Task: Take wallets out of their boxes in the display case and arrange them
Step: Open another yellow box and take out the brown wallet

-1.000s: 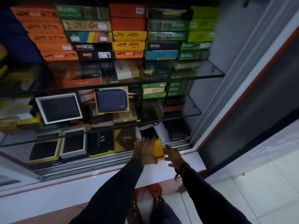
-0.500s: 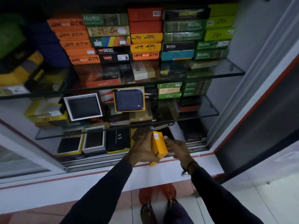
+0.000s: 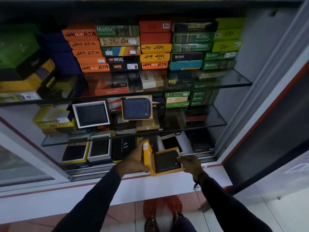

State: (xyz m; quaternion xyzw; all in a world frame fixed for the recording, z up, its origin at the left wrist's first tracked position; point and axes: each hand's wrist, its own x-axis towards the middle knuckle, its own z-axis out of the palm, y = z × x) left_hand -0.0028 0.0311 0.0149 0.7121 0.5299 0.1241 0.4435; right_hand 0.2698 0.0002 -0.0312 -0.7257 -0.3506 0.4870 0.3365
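A yellow wallet box hangs in front of the display case's bottom shelf, split in two. My left hand (image 3: 135,158) grips its upright lid (image 3: 147,156). My right hand (image 3: 190,164) holds the right edge of the box's tray (image 3: 165,173), in which a dark wallet (image 3: 167,160) lies flat. On the bottom shelf behind stand open boxes with dark wallets (image 3: 98,149) and a black boxed wallet (image 3: 123,149). A blue zip wallet (image 3: 136,108) in a yellow box is propped on the middle shelf.
Stacks of closed coloured wallet boxes (image 3: 155,47) fill the top glass shelf (image 3: 234,84). A white-framed boxed wallet (image 3: 91,114) leans on the middle shelf. The case's white sill (image 3: 167,185) runs under my hands. A sliding glass door (image 3: 25,161) is at left, the frame at right.
The closed yellow box was lifted off the bottom shelf and pulled toward me. It has now been opened: the lid stands in my left hand and the tray shows the dark wallet.
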